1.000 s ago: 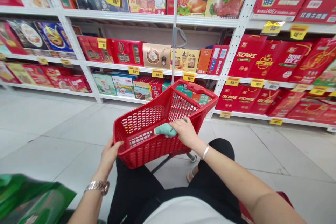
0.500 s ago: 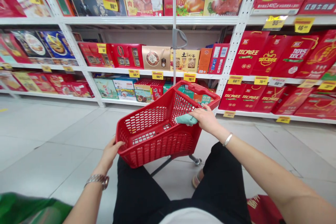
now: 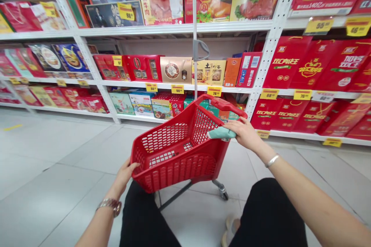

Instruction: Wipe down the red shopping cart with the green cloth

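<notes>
fingers [image 3: 235, 125] of your right hand [image 3: 246, 134] press the teal cloth [image 3: 219, 134] flat on the right rim of the red basket [image 3: 174, 168]; it has slid up to the far corner, so that edge looks wiped. your left hand [image 3: 125, 173] clasps the near rim.

Left hand [image 3: 126, 171] bare, forearm bare down to the frame edge. Metal link watch [image 3: 110, 205] on the left wrist: silver with a warmer, rose-ish tint, shiny links, round case. Right hand [image 3: 245, 133] bare too, forearm likewise. Thin silver bangle [image 3: 272, 160] on the right wrist, plain and smooth. Black trousers [image 3: 142, 220] on both legs – plain matte fabric. Light-coloured shoe [image 3: 230, 231] at the bottom edge between the legs – pale, detail too blurred to tell.
</notes>
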Demonstrator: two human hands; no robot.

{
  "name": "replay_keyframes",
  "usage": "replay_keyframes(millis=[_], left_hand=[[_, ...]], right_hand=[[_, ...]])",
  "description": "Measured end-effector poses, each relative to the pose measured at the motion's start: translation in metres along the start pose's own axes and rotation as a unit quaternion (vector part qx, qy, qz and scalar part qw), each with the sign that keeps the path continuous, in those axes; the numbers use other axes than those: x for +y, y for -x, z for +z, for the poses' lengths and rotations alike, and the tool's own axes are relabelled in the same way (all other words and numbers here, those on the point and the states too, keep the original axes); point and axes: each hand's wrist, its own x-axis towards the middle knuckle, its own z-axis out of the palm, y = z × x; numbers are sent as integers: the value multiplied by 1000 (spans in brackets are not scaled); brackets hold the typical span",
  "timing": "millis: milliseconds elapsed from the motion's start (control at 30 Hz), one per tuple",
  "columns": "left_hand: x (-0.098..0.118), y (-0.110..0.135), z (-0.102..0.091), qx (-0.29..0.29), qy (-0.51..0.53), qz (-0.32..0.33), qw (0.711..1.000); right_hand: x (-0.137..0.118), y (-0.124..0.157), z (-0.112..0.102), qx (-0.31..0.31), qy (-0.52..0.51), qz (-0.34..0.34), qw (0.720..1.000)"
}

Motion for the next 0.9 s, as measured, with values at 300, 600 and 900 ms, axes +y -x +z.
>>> replay_keyframes(millis=[300, 600, 900], left_hand=[[-5, -6, 3, 62, -2, -32, 998], [-7, -11, -9, 128, 0, -74, 989], [3, -10, -5, 146, 11, -100, 984]], right_hand=[[66, -19, -7, 146, 59, 157, 975], [-87, -47, 31, 148, -185, 6, 972], [-132, -80, 92, 21, -166, -102, 981]])
